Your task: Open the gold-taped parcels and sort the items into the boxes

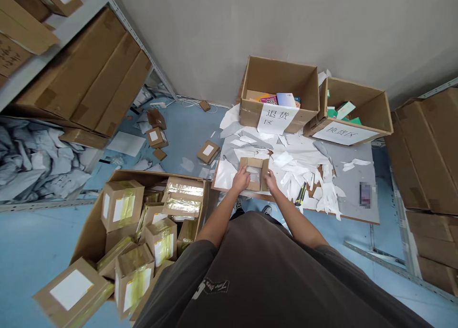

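Observation:
A small cardboard box [255, 186] lies open at the table's front edge, its flaps folded out. Something whitish shows inside it, too small to name. My left hand [241, 180] grips the box at its left side, fingers closed on the edge. On the other side, my right hand [271, 181] pinches the right flap. To the right of my right hand, a yellow-and-black box cutter [301, 194] rests among torn white paper scraps [286, 160].
Two big cartons with paper signs, a left carton [304, 120] and a right carton [384, 111], stand at the table's back. A large carton [89, 239] full of taped parcels sits left. Shelves [73, 37] flank both sides. Several small parcels [208, 152] lie on the floor.

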### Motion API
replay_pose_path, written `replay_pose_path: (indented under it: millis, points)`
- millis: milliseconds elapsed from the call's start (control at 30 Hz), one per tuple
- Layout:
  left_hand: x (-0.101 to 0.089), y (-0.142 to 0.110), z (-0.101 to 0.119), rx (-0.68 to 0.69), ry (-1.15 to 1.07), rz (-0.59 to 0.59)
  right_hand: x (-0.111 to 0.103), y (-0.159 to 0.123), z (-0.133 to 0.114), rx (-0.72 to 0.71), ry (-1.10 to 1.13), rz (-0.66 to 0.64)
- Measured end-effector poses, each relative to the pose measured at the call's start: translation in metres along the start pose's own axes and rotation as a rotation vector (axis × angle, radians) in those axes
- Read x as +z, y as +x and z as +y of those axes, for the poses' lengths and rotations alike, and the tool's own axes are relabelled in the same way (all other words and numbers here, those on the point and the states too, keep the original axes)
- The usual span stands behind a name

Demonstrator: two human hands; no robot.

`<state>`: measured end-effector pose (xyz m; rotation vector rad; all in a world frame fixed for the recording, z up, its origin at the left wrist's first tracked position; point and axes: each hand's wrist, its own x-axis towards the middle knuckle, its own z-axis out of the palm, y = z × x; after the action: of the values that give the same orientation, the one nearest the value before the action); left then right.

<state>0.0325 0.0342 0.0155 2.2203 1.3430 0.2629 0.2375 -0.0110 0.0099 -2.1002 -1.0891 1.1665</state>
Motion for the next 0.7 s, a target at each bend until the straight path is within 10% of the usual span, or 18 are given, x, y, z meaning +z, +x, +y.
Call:
replay_pose_path:
  millis: [200,500,700]
  points:
    - [-0.012,0.008,0.007,-0.023,0.135,-0.196,-0.018,-0.005,0.045,0.263,0.294,-0.215]
    - [-0.038,0.002,-0.01,-0.054,-0.151,-0.311,0.003,-0.012,0.054,0.336,0.52,-0.143]
    - [-0.017,-0.027,-0.035,-0.008,-0.197,-0.371,0.003,-0.012,0.056,0.312,0.435,-0.16]
